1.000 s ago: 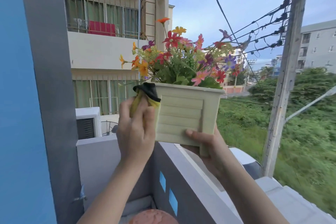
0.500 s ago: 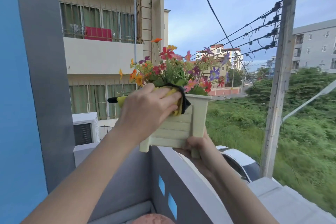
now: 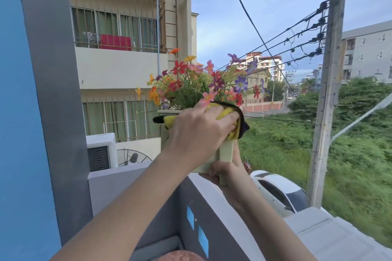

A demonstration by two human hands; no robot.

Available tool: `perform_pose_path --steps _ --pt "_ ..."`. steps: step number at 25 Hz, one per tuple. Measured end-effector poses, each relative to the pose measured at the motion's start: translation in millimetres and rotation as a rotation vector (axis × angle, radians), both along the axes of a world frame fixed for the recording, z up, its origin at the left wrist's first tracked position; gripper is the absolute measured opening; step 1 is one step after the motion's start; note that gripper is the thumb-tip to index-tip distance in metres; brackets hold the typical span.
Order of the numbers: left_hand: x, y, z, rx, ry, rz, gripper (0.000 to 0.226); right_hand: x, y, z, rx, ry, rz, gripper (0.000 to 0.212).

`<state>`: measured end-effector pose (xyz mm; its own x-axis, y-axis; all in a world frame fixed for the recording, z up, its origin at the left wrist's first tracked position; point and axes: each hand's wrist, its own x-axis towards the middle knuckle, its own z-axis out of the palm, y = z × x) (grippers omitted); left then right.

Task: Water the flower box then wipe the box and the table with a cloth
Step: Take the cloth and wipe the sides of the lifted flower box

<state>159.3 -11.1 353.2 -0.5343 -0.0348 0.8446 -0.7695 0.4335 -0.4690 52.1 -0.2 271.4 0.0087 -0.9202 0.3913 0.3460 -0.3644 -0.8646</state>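
**Flower box wiped while held aloft.** The box [image 3: 226, 151] is pale green plastic and is held clear above the grey wall [image 3: 214, 203]. One square leg and a strip of its base show. Red, pink, orange, purple and yellow flowers [image 3: 197, 82] rise from the box amid green foliage.

A yellow cloth [image 3: 228, 113] with a black edge lies over the upper right corner of the box, and a black-tipped end sticks out to the left.

The left grip [image 3: 197, 133], a bare hand, is curled over the cloth and presses it against the rim of the box. The right grip [image 3: 222, 172] is under the box, closed round the foot of the leg and the base.

The left grip and its forearm cover most of the box front. Most of the right grip's fingers are hidden behind the leg. Below and right of the box, a white car [image 3: 280, 189] is partly hidden by the wall. A rounded reddish object [image 3: 180, 256] below the box is cut off by the frame edge and cannot be identified.
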Motion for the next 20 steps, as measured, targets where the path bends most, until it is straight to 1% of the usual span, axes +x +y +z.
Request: perform_pose_path --steps 2,3,6,8,10,12,14,15,17,18,20 --pt "-16 2 1 -0.009 -0.017 -0.033 0.023 6 -3 -2 -0.015 -0.067 -0.005 0.084" --pt "-16 1 1 -0.019 -0.014 -0.027 0.023 7 -4 -2 -0.016 -0.092 -0.003 0.084" --pt "7 -6 2 -0.066 0.04 0.042 0.025 -3 -2 1 -0.009 -0.11 -0.007 0.102" --pt "30 -14 -1 -0.118 0.092 0.093 0.026 -12 0 4 0.0 -0.109 -0.012 0.104" --pt "48 -23 -7 -0.13 0.194 0.153 0.027 -20 1 7 -0.002 -0.073 -0.022 0.104" --pt "55 -28 -21 -0.053 0.355 0.147 0.033 -26 2 9 -0.021 -0.051 -0.025 0.103" --pt "51 -24 -47 0.064 0.446 0.064 0.039 -30 1 12 -0.039 -0.043 -0.024 0.101" --pt "48 -21 -63 0.108 0.437 0.024 0.038 -32 0 13 -0.042 -0.038 -0.024 0.1" --pt "43 -13 -86 0.152 0.381 0.014 0.034 -34 0 12 -0.044 -0.023 -0.023 0.1" --pt "43 -12 -85 0.159 0.374 0.019 0.033 -34 1 10 -0.043 -0.01 -0.024 0.1" --pt "45 -15 -63 0.203 0.457 0.011 0.035 -30 3 6 -0.028 0.014 -0.019 0.101"
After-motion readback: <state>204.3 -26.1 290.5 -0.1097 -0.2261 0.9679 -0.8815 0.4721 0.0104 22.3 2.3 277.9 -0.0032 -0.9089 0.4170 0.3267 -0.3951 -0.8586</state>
